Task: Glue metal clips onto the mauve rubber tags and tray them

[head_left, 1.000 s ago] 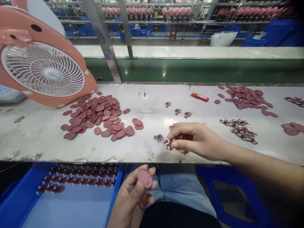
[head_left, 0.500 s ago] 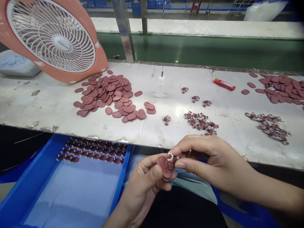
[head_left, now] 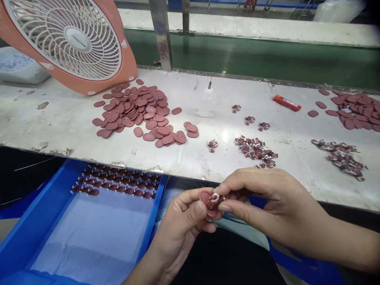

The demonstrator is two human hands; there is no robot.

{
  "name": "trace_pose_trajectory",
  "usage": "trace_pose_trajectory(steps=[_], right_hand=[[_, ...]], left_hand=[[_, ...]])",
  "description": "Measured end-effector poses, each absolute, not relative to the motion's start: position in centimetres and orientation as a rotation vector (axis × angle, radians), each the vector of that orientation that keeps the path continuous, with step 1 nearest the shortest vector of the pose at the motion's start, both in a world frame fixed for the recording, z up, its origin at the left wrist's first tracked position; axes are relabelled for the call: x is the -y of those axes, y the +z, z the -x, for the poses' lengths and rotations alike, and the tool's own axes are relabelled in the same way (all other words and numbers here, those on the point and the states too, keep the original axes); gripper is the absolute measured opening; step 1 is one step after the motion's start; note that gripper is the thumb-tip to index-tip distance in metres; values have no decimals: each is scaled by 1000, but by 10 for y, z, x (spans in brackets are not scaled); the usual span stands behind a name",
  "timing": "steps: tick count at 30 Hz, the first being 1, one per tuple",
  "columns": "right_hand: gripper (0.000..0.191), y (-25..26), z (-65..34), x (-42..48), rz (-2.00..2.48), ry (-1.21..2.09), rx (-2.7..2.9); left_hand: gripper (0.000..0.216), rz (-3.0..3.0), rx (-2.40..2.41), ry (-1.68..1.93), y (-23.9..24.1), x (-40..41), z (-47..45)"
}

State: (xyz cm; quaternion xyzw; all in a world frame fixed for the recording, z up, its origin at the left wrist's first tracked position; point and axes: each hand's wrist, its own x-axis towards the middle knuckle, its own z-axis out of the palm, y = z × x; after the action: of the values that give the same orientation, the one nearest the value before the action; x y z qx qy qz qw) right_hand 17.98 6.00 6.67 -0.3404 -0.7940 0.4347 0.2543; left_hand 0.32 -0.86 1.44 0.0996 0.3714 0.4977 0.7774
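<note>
My left hand pinches a dark pink oval disc over my lap, just below the table edge. My right hand presses a small dark patterned piece against that disc with thumb and forefinger. On the white table lies a heap of the same pink discs, and to its right a pile of small patterned pieces. A blue tray at my left knee holds rows of assembled pieces along its far edge.
An orange fan leans at the table's back left. A small clear glue bottle and a red lighter stand farther back. More discs and small pieces lie at the right. A green conveyor belt runs behind.
My right hand picked a small piece off the table and came down to my left hand at my lap; the two now meet on the disc. The view tilted downward.
</note>
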Motion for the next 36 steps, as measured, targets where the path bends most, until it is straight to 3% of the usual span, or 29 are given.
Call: trace_pose_trajectory(steps=[28,36], right_hand=[[12,77,-177,-58,849,1144,2264],[12,75,-174,-55,733,983,2284]], left_hand=[[23,-182,-750,1094,8,15,0],[29,-165,-779,1121,10,18,0]])
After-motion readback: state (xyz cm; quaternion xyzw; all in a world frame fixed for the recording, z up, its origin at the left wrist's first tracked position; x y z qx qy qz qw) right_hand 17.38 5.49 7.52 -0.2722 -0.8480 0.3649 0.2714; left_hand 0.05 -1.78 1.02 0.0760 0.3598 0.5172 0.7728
